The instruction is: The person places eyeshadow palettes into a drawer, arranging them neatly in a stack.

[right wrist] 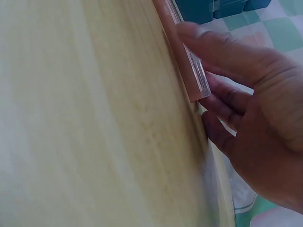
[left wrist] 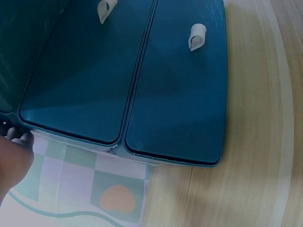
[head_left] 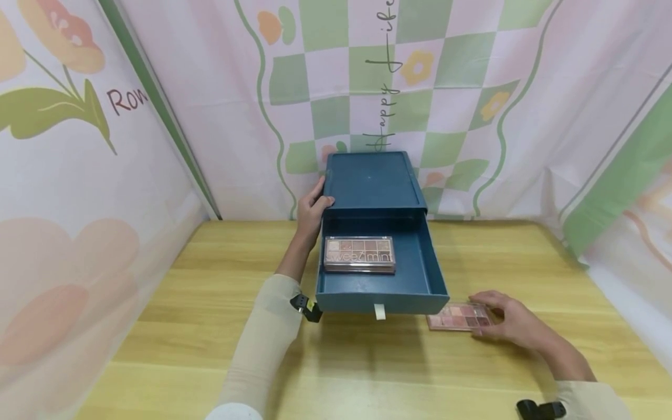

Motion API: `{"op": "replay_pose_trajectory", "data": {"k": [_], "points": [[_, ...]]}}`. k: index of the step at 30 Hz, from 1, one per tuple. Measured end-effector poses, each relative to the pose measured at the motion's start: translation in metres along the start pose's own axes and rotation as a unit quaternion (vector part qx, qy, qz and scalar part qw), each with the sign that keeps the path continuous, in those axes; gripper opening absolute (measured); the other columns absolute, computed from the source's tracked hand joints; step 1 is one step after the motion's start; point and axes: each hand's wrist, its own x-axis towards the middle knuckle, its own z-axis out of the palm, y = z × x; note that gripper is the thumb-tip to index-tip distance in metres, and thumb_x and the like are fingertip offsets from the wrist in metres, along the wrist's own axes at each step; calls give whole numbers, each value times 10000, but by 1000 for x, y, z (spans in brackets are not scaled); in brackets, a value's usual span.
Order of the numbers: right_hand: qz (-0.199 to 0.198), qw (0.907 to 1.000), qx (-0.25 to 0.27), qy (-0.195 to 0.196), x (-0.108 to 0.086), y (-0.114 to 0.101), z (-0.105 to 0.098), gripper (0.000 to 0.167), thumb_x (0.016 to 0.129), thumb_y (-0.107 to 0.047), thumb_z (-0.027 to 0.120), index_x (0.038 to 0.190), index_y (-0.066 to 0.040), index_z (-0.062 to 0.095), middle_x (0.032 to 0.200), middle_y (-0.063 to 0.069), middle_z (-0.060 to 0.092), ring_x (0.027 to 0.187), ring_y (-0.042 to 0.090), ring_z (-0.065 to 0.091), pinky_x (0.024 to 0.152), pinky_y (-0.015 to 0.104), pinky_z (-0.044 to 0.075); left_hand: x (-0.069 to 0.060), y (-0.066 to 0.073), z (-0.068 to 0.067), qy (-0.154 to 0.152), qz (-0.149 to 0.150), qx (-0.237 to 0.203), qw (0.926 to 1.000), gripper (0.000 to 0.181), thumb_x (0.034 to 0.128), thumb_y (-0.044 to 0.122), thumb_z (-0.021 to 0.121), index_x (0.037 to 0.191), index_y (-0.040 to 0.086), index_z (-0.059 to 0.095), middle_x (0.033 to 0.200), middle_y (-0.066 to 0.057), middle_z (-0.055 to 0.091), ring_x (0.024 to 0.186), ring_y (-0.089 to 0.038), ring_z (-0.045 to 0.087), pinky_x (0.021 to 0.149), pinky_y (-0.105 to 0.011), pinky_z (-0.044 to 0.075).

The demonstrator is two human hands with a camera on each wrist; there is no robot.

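Note:
A dark blue drawer unit [head_left: 370, 181] stands against the back curtain, its top drawer [head_left: 415, 274] pulled out toward me. Inside that drawer, on the left, lies an eyeshadow palette with "sweet mint" lettering [head_left: 359, 255]. My left hand [head_left: 311, 213] grips the unit's upper left side, thumb at the top edge; in the left wrist view only part of the left hand [left wrist: 14, 156] shows. To the right of the drawer, low at the table, my right hand [head_left: 511, 321] holds a pink eyeshadow palette [head_left: 454, 318] by its right end. The right wrist view shows thumb and fingers on the palette's opposite sides [right wrist: 184, 61].
Two shut lower drawers with pale pull tabs [left wrist: 197, 37] show in the left wrist view. The unit stands on a wood-grain table [head_left: 210, 326]. Patterned curtains [head_left: 220, 70] hang behind and at both sides.

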Motion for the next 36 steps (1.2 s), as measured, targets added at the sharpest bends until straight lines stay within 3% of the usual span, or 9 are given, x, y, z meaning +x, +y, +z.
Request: {"op": "replay_pose_trajectory", "data": {"k": [4, 7, 14, 24, 36], "points": [[-60, 9999, 118, -82, 1, 3, 0, 721, 693, -299, 910, 1319, -50, 655, 1326, 220, 622, 1188, 4, 501, 928, 90, 365, 0, 0, 0, 11, -42, 23, 10000, 743, 825, 162, 536, 1542, 16, 406, 1651, -158, 345, 1569, -266, 275, 1288, -425, 224], [-139, 9997, 163, -141, 1, 5, 0, 718, 690, -312, 911, 1310, -49, 662, 1300, 199, 626, 1135, -166, 387, 906, 58, 344, 0, 0, 0, 22, -58, 19, 10000, 732, 835, 144, 534, 1544, 13, 401, 1649, -147, 352, 1566, -259, 282, 1284, -418, 234], [-275, 9992, 179, -206, 2, 7, -1, 661, 704, -286, 909, 1271, -35, 680, 1231, 141, 651, 1091, -177, 426, 868, 55, 378, -1, 1, 0, 23, -62, -66, 10000, 723, 847, 118, 540, 1543, -4, 385, 1648, -150, 346, 1565, -260, 283, 1281, -423, 242], [-54, 9993, 288, -246, 1, 7, 0, 638, 708, -285, 909, 1255, -47, 681, 1229, 141, 660, 1059, -171, 453, 853, 85, 407, -1, 2, -1, 30, -51, 25, 10000, 723, 839, 127, 545, 1539, 10, 405, 1644, -149, 357, 1563, -263, 289, 1278, -430, 248], [-12, 9987, 513, 6, -1, 5, 0, 612, 670, -286, 929, 1206, -83, 714, 1164, 81, 666, 1000, -158, 480, 830, 65, 388, -1, 2, -1, 9, -59, 6, 10000, 733, 837, 126, 538, 1543, -3, 390, 1648, -164, 343, 1566, -274, 277, 1282, -432, 238]]}}
